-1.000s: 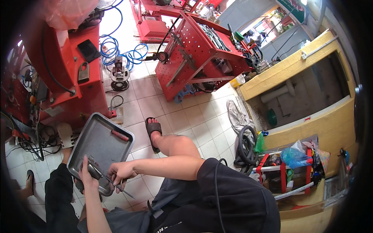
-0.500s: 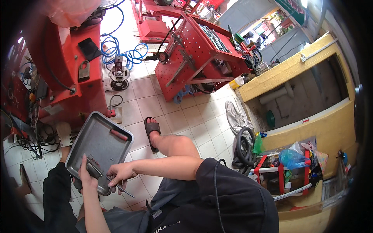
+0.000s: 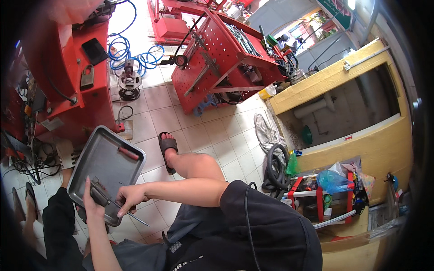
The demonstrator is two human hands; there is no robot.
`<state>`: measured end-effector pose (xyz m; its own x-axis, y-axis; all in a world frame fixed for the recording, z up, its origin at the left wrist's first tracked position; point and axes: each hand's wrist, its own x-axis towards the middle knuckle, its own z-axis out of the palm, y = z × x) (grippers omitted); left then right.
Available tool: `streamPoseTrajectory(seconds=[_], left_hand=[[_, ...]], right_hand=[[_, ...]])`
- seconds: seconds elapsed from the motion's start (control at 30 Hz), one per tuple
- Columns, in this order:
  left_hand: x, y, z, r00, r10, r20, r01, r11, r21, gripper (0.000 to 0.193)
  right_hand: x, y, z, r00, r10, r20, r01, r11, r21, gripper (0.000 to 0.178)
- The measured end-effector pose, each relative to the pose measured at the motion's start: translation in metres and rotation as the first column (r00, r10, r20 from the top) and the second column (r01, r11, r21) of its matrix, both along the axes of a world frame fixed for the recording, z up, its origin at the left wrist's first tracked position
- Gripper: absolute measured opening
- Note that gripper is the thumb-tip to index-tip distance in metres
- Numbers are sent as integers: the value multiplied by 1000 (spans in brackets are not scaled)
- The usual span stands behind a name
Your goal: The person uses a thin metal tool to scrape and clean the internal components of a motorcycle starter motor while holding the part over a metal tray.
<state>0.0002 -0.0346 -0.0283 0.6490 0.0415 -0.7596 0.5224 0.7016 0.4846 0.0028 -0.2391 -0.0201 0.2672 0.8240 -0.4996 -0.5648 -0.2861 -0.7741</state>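
Note:
A grey metal tray point(image 3: 97, 156) rests on my lap at the lower left. A red-handled tool point(image 3: 129, 153) lies in it near the right rim. My left hand point(image 3: 89, 203) grips a dark metal part point(image 3: 100, 195) over the tray's near edge. My right hand point(image 3: 130, 197) is closed on a thin metal pick point(image 3: 135, 218), right beside the part. The pick's tip points down and to the right, past the tray.
A red machine point(image 3: 68, 67) stands at the left and a red perforated tool cart point(image 3: 226, 58) stands ahead. A blue hose coil point(image 3: 135, 54) lies on the tiled floor. My sandalled foot point(image 3: 167, 147) rests there, with black rubber hoses point(image 3: 275, 169) and a cluttered shelf point(image 3: 334, 189) at the right.
Both hands stay at the dark part over the tray. The view has shifted slightly, so the tray sits a little further left.

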Motion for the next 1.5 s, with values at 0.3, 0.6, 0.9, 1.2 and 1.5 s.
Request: streamPoseTrajectory(seconds=[0.3,0.6,0.9,1.2,1.5], left_hand=[[-3,2,-1,1000,-23,12,22,999,42,35],[1,5,2,1000,-3,10,3,1000,16,36],[-1,2,-4,1000,0,14,-1,1000,31,36],[-9,29,-14,989,46,142,-24,988,-152,25],[1,12,2,998,59,29,-60,998,34,40]], right_hand=[[5,-2,16,944,56,-326,-13,991,132,22],[2,4,9,985,-10,-170,9,1000,-7,26],[2,-4,17,981,-16,-193,25,999,47,27],[8,20,30,958,93,-271,-88,996,31,29],[11,5,15,996,86,-18,-87,994,-60,32]])
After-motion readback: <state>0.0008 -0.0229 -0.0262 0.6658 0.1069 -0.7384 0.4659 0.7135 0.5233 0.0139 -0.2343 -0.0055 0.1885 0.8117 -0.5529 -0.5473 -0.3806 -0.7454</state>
